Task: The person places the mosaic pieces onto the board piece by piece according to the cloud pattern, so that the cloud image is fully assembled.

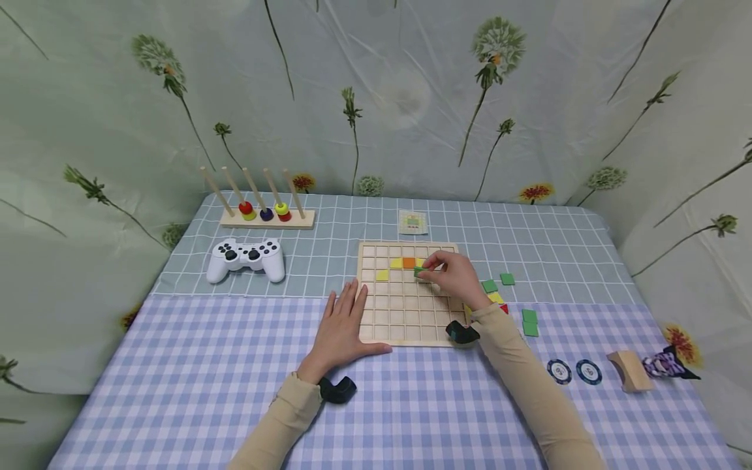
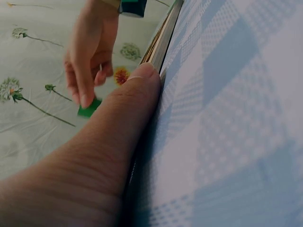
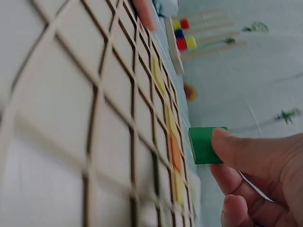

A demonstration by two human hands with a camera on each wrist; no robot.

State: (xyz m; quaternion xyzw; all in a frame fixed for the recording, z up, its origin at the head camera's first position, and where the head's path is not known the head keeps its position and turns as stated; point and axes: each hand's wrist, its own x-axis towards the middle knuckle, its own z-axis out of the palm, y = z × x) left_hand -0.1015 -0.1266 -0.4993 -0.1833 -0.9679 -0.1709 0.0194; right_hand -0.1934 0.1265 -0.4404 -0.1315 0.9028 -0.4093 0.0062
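A wooden grid board (image 1: pixel 405 320) lies on the table before me. Above its upper part my right hand (image 1: pixel 455 277) pinches a green square tile (image 3: pixel 202 145) between thumb and fingers; in the right wrist view the tile is raised off the grid. An orange tile (image 1: pixel 408 263) sits in a cell with yellow pieces on both sides, and another yellow piece (image 1: pixel 382 275) lies lower left. My left hand (image 1: pixel 341 333) rests flat with fingers spread along the board's left edge, its thumb at the front left corner.
Loose green tiles (image 1: pixel 530 322), with yellow and red pieces, lie right of the board. A small pattern card (image 1: pixel 413 222) is behind it. A peg stand (image 1: pixel 267 220) and white game controller (image 1: pixel 247 256) stand left; poker chips (image 1: pixel 589 371) and a wooden block (image 1: pixel 630 371) lie right.
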